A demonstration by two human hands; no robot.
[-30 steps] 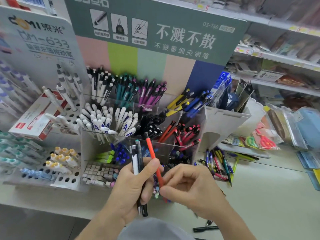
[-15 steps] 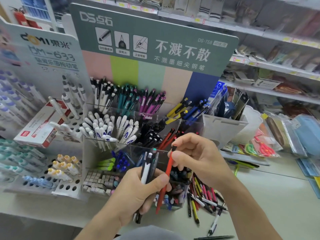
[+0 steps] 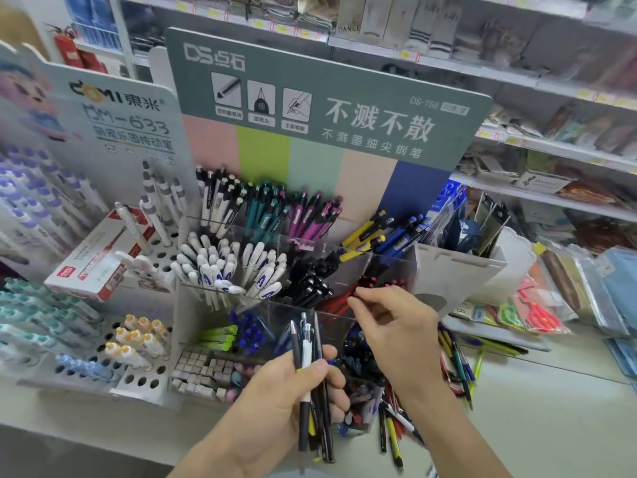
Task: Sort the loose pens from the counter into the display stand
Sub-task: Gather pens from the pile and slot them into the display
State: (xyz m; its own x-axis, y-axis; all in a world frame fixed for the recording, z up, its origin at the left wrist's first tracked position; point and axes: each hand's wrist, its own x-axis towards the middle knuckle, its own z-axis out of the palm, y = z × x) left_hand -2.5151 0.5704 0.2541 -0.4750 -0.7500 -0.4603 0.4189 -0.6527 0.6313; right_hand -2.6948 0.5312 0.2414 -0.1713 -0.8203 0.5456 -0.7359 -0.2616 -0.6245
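A tiered clear display stand (image 3: 448,270) under a green sign holds pens sorted by colour. My left hand (image 3: 275,408) grips a bundle of black and white pens (image 3: 305,343), upright in front of the stand's lowest tier. My right hand (image 3: 396,326) reaches into the compartment of red pens (image 3: 336,303); its thumb and forefinger pinch the top end of a red pen standing there. Several loose pens (image 3: 455,367) lie on the counter to the right of the stand, and more loose pens (image 3: 393,429) lie below my right wrist.
A white peg-hole stand (image 3: 141,381) with capped pens and a red-and-white box (image 3: 93,257) stands to the left. Small erasers (image 3: 206,370) fill the stand's bottom tray. Packaged scissors (image 3: 537,315) and plastic sleeves lie at the right. Shelves of goods rise behind.
My right hand took the red pen from beside my left hand, moved it up and back, and lowered it into the red compartment. My left hand kept its bundle.
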